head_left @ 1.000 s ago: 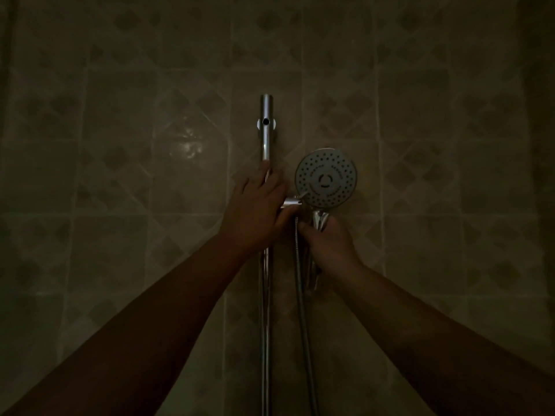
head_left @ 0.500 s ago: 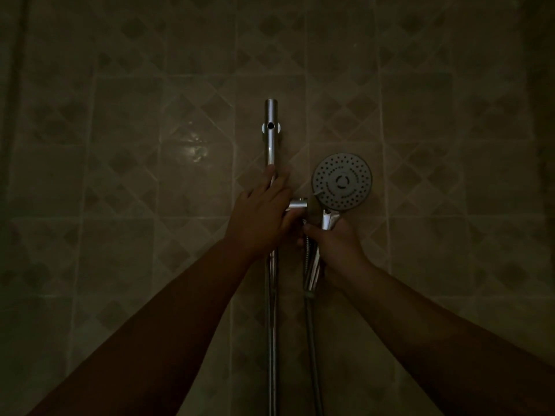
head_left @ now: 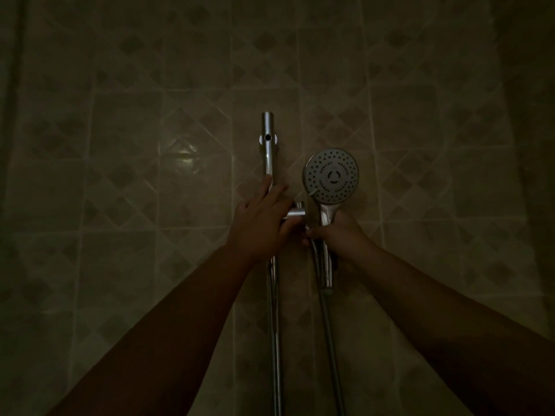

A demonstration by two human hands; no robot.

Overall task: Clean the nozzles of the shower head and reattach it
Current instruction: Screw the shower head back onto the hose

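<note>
Chrome shower head [head_left: 331, 176] and rail [head_left: 268, 151]; beige diamond-patterned wall tiles [head_left: 126, 181].

My head view is very dim and brownish, with a faint glare patch on the tiled wall [head_left: 183, 157] left of the rail [head_left: 268, 151], weak glints on the shower head [head_left: 332, 175], dark vignetted corners, bowed grout lines at the edges, and slight softness throughout.
</note>
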